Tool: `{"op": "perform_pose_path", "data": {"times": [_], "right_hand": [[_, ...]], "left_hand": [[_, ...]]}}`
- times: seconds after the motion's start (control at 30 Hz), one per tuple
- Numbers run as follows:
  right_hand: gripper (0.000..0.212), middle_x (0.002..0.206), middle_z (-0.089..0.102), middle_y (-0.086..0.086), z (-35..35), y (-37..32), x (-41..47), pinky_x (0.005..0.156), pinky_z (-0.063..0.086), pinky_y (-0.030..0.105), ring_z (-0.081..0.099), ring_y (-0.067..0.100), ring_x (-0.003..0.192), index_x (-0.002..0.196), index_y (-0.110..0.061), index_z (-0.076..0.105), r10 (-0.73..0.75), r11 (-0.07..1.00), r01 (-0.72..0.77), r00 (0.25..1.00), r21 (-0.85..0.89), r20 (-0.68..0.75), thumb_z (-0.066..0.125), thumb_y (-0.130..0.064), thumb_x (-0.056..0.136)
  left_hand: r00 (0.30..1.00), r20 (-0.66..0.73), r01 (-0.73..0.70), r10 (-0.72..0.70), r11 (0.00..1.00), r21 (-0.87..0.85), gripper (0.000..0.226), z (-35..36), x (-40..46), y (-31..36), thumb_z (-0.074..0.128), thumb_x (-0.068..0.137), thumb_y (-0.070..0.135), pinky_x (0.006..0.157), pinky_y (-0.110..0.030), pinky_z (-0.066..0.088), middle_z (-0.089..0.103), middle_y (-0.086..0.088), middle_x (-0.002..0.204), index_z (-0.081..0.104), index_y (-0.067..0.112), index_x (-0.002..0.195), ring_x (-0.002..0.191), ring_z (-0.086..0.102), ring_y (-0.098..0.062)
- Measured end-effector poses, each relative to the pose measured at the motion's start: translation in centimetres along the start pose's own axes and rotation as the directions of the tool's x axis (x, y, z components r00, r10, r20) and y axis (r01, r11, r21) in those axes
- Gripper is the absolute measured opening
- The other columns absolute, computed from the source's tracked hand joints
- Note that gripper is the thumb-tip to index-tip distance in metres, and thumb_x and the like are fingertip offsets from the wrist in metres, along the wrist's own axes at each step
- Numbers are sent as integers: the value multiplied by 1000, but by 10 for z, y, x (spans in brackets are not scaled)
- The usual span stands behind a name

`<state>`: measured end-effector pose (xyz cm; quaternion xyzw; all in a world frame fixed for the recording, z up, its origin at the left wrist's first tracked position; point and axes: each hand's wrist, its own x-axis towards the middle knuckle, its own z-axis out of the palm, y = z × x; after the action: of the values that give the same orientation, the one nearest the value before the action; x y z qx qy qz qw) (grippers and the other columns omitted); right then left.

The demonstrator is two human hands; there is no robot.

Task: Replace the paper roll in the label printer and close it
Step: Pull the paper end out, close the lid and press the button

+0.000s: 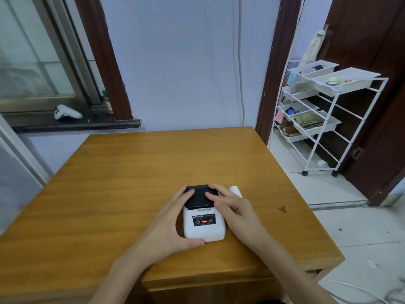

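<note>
A small white label printer with a black lid sits on the wooden table near its front edge; a red light shows on its panel. My left hand wraps the printer's left side, thumb at the front corner, fingers on the lid. My right hand rests on the printer's right side with its fingertips on the black lid. A white paper roll lies on the table just right of the printer, partly hidden behind my right hand. The lid looks down or nearly down.
A white wheeled rack with trays stands on the floor to the right of the table. A white game controller lies on the window sill at the far left. A white cable trails on the floor at the lower right.
</note>
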<state>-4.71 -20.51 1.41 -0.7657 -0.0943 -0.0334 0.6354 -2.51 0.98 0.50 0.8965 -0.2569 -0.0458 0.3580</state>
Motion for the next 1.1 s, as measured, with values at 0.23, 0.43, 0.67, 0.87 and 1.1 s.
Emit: {"op": "perform_pose_path", "data": {"times": [0.23, 0.43, 0.67, 0.87, 1.1], "right_hand": [[27, 143, 49, -18, 4, -1, 0, 101, 42, 21, 44, -9, 131, 117, -27, 72, -25, 999, 24, 1000, -30, -5, 51, -21, 100], [27, 140, 50, -22, 6, -4, -1, 105, 41, 28, 42, -9, 133, 108, -26, 76, -1, 1000, 1, 1000, -28, -3, 50, -22, 101], [27, 144, 48, -20, 8, -8, -6, 106, 35, 23, 38, -11, 135, 105, -39, 73, 15, 999, -15, 1000, -30, 2, 49, -27, 100], [31, 153, 40, -16, 3, -1, -5, 93, 38, 4, 38, -20, 128, 126, -23, 67, 19, 1000, -18, 999, -14, 28, 47, -23, 102], [52, 160, 26, -11, 4, 3, -4, 94, 32, -2, 23, -29, 128, 145, -35, 42, 17, 991, -16, 1000, -134, 9, 56, -21, 98]], "left_hand": [[999, 12, -47, 47, 999, 1, 108, -11, 8, -9, 83, 51, 69, 114, -26, 24, 2, 44, 153, 21, 60, 139, 142, 18, 8], [999, 23, -46, 46, 999, 6, 107, -11, 7, -9, 86, 56, 60, 111, -21, 23, 3, 43, 152, 22, 56, 142, 141, 17, 9], [999, 21, -26, 26, 1000, 8, 107, -7, 3, -6, 80, 57, 68, 114, -27, 23, 1, 43, 153, 22, 53, 146, 142, 17, 7], [1000, 12, -3, 3, 1000, -4, 110, -6, 2, -3, 80, 57, 69, 113, -28, 27, -3, 43, 153, 22, 50, 148, 143, 14, 9], [999, 17, 34, -34, 999, 12, 110, -7, 5, -3, 78, 53, 74, 116, -37, 29, 1, 31, 160, 15, 62, 142, 146, 18, 0]]}}
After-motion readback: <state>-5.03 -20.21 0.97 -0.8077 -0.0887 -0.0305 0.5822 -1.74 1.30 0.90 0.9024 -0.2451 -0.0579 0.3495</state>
